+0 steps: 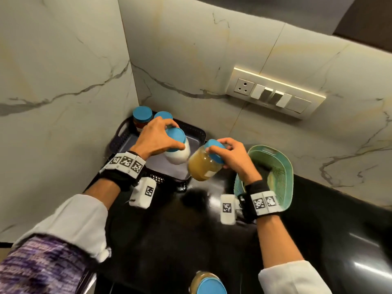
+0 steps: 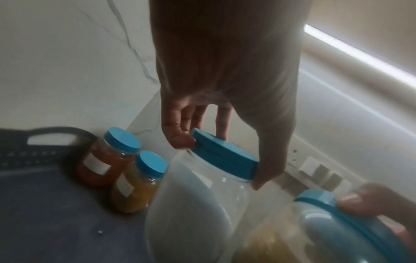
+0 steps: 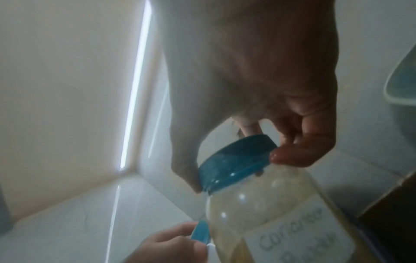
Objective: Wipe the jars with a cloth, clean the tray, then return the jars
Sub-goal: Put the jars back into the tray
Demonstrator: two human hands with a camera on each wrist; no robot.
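Observation:
My left hand point(image 1: 158, 136) grips the blue lid of a jar of white powder point(image 1: 178, 152), held tilted over the dark tray point(image 1: 127, 137); the left wrist view shows the fingers around that lid point(image 2: 223, 160). My right hand point(image 1: 228, 152) grips the blue lid of a jar of yellow-brown powder point(image 1: 201, 164), tilted above the tray's right edge; its white label point(image 3: 299, 236) shows in the right wrist view. Two small blue-lidded jars stand in the tray's far corner: a red-brown one point(image 2: 103, 160) and a yellow one point(image 2: 135, 186). No cloth is in view.
A green perforated basket point(image 1: 275, 166) sits on the black counter point(image 1: 169, 230) to the right of the tray. Another blue-lidded jar point(image 1: 209, 283) stands at the counter's near edge. Marble walls meet behind the tray; a switch panel point(image 1: 273, 93) is on the right wall.

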